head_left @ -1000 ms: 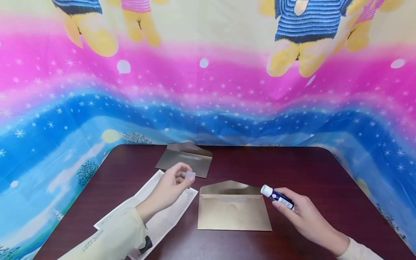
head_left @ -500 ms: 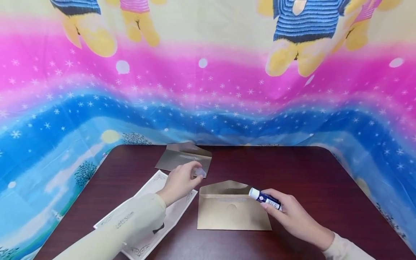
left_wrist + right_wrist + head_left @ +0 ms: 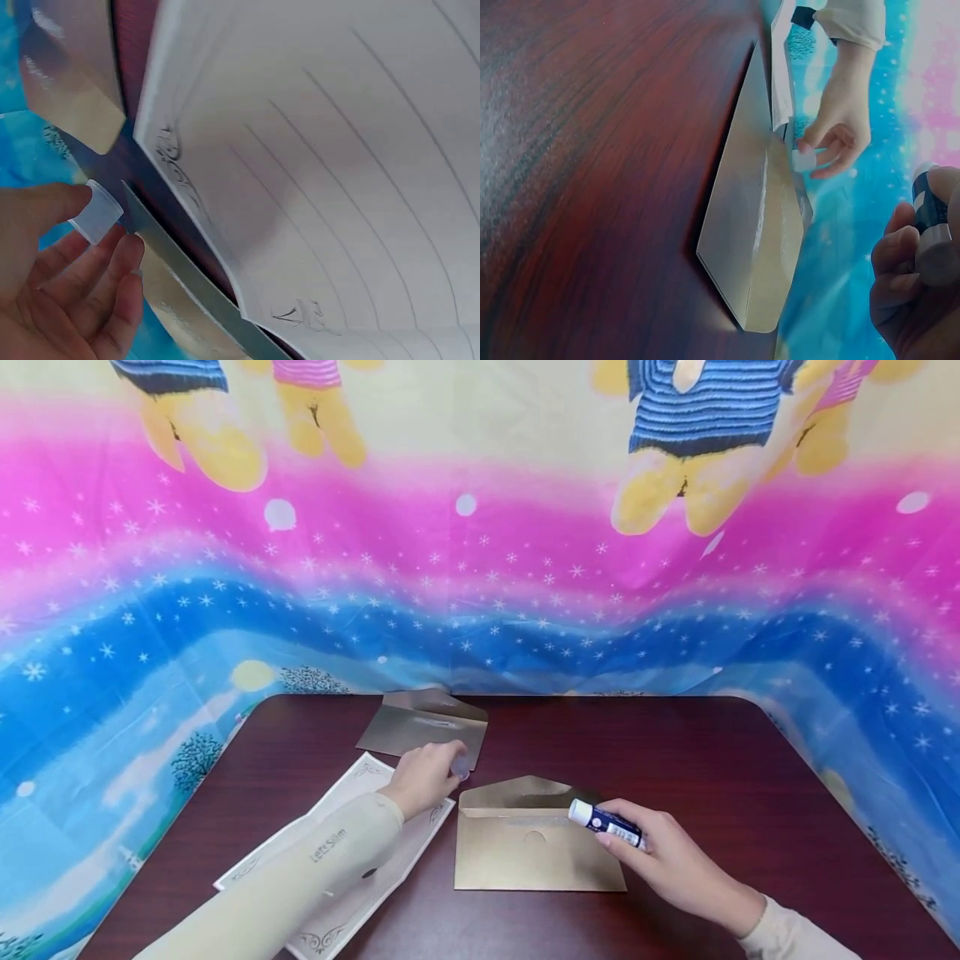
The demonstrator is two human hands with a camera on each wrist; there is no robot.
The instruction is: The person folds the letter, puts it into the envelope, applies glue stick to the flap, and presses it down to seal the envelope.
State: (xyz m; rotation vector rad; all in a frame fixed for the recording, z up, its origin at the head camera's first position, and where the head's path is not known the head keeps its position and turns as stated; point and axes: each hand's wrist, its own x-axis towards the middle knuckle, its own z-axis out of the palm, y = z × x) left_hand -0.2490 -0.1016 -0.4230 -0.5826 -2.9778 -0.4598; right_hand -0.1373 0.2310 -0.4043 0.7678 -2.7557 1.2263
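My left hand (image 3: pixel 423 777) pinches a small translucent cap (image 3: pixel 97 212) between thumb and fingers, raised over the far end of the lined paper (image 3: pixel 414 840). My right hand (image 3: pixel 678 852) grips a dark blue glue stick (image 3: pixel 611 827) with a white end pointing left. It overlaps the right side of a gold envelope (image 3: pixel 517 864) in the head view. This envelope lies with its pointed flap unfolded away from me. In the right wrist view, a whitish streak (image 3: pixel 761 217) runs along the flap's fold.
A second gold envelope (image 3: pixel 416 735), flap unfolded, lies at the back of the dark red-brown table (image 3: pixel 675 735). The paper has ornate corners and lies partly under my left sleeve (image 3: pixel 300 868). A printed cloth (image 3: pixel 480 543) hangs behind the table.
My right hand has moved left with the glue stick, over the near envelope's right side. My left hand has shifted right and slightly lower, still holding the cap. Envelopes and paper stay put.
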